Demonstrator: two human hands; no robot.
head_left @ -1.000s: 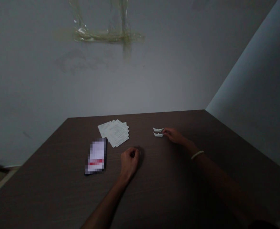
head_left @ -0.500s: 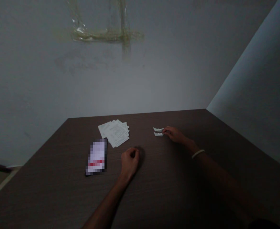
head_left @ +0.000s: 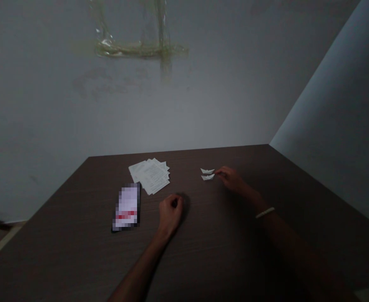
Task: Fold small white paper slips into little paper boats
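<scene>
Two small white folded paper boats lie one behind the other on the dark brown table: the far boat [head_left: 207, 171] and the near boat [head_left: 208, 177]. Just to their right is my right hand [head_left: 231, 178], fingers stretched toward their right ends, with thumb and forefinger slightly apart and nothing visible between them. Whether a fingertip still touches a boat is hard to tell. My left hand [head_left: 171, 212] rests on the table in a loose fist, thumb against the curled forefinger, and no object shows in it.
A fanned pile of printed white paper sheets [head_left: 149, 176] lies left of the boats. In front of it is a phone [head_left: 126, 207] with a blurred, lit screen. The table [head_left: 190, 251] meets a grey wall [head_left: 203, 105] bearing old tape strips [head_left: 134, 51].
My right hand has drawn slightly back from the boats, its fingers loosening off their right ends. The left hand keeps its place. The view has shifted a little.
</scene>
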